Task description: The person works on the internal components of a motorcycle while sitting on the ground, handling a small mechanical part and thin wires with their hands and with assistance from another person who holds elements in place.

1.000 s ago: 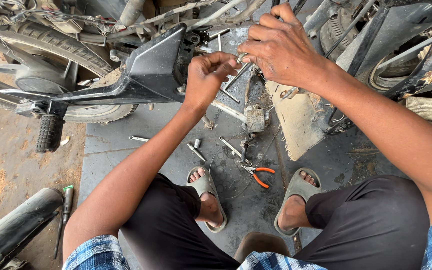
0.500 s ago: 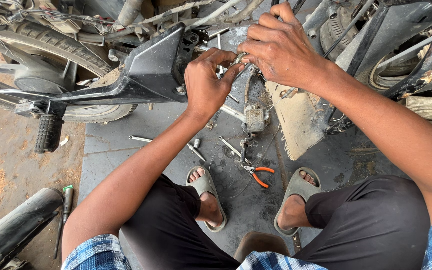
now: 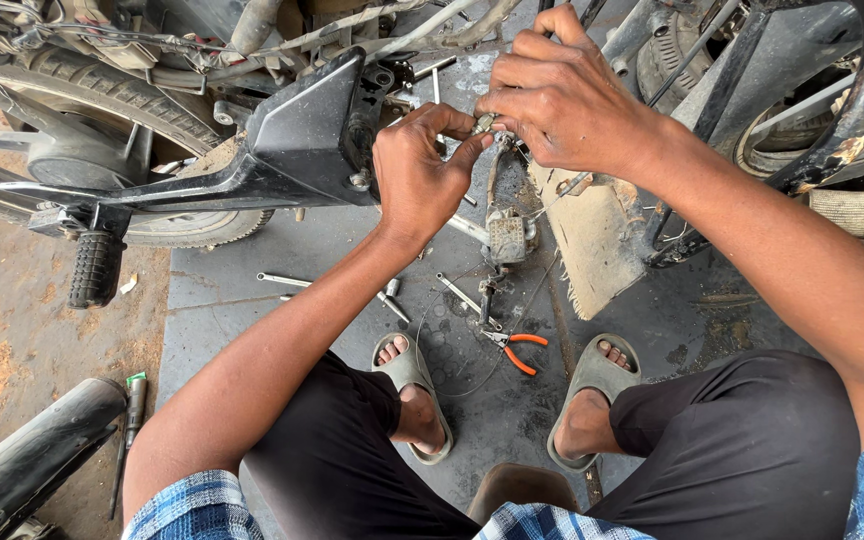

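Both hands on small metal fitting [image 3: 482, 124], far centre.
I see left hand [image 3: 417, 175] pinching it thumb-to-forefinger, wrist bent up; right hand [image 3: 562, 100] curled over, fingertips closed on it.

Both arms reach forward from a low squat, forearms bare, converging ahead of the knees. The left hand [image 3: 417, 175] is raised with wrist straight, thumb and forefinger closed in a pinching grip. The right hand [image 3: 562, 100] sits just above and beside it, knuckles up, fingers curled down, fingertips meeting the left's.
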